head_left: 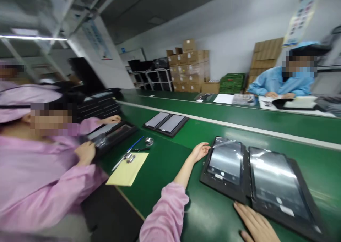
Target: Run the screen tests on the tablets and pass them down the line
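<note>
A black foam tray (247, 200) lies in front of me on the green bench. Two glossy dark tablets rest in it side by side, a left tablet (226, 160) and a right tablet (275, 181), each with a small white label at its lower edge. Clear film shows on the left one. My left hand (200, 152) is by the tray's upper left edge, fingers loosely extended and nothing in them. Fingers stretched out, my right hand (257, 222) is at the near edge of the tray; I cannot tell if it presses on it.
To the left, a person in pink (53, 171) handles another tray. A second tray of tablets (166, 123) lies farther along the bench (160, 178). Nearby are yellow paper (128, 172), a blue pen and small metal pieces. Across sits a person in blue (282, 80).
</note>
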A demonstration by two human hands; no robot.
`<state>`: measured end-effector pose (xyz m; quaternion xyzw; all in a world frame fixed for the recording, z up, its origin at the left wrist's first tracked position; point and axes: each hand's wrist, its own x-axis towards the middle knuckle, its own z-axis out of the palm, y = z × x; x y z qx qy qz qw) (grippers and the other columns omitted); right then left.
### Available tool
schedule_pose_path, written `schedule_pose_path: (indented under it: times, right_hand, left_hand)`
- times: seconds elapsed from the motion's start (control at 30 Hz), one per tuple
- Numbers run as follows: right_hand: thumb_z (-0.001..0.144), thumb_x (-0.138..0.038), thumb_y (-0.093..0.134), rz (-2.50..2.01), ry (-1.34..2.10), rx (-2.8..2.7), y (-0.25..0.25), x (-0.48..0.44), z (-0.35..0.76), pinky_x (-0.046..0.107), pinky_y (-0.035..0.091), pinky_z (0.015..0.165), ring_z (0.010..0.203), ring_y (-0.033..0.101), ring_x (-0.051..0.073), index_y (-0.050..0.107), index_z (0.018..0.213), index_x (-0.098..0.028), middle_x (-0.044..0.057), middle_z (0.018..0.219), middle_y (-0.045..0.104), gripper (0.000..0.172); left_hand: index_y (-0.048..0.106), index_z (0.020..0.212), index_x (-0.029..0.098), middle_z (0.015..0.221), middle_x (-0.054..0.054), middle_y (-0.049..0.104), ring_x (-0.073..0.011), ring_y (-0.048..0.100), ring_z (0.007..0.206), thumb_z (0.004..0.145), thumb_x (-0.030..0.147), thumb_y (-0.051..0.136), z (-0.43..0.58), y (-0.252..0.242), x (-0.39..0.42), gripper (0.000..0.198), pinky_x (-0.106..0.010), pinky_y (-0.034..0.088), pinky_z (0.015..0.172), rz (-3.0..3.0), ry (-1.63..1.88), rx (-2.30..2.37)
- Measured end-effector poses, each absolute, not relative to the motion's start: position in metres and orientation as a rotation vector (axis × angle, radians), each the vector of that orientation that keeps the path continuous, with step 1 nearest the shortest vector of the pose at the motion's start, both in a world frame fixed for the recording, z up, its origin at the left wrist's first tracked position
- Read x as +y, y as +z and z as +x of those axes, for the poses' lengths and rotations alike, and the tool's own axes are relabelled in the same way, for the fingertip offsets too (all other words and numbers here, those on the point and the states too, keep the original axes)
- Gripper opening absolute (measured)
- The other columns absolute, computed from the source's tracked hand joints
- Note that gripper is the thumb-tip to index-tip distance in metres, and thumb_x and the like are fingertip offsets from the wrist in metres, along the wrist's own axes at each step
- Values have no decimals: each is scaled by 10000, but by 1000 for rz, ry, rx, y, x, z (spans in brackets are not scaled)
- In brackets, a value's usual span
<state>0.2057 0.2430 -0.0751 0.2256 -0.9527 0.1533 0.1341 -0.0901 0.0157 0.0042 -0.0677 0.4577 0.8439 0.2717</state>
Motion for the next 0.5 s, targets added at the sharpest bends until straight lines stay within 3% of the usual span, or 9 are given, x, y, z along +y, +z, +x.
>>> schedule_pose_path:
  times: [0.1,0.2,0.33,0.5]
  right_hand:
    - [1002,-397,424,408,380,-2809,-49,256,176,514,422,1107,1372,461,269,209,1589,-358,20,1523,437,627]
    - [1004,-341,394,102,413,-2816,-28,262,154,574,358,1129,1415,401,280,422,1519,-260,83,1498,483,522]
    - [957,-210,450,38,535,-2740,-13,258,156,419,422,1080,1332,487,241,624,1297,-224,107,1379,592,383]
    - [932,-202,546,-15,580,-2780,6,259,154,393,443,981,1172,550,237,634,1196,-200,111,1246,627,278]
  left_hand:
    - [657,915,94,763,-92,718,-106,645,601,916,160,600,-89,7,16,88,-192,507,623,-149,2262,1243]
    - [663,955,107,784,-82,727,-104,662,626,901,146,608,-90,8,15,86,-184,525,640,-130,2257,1257]
    - [672,1010,130,779,-68,729,-115,674,633,883,144,589,-92,13,17,153,-185,545,633,-168,2271,1291]
    - [689,939,175,835,-57,744,-128,693,695,798,120,527,-93,22,17,221,-208,572,668,-257,2283,1330]
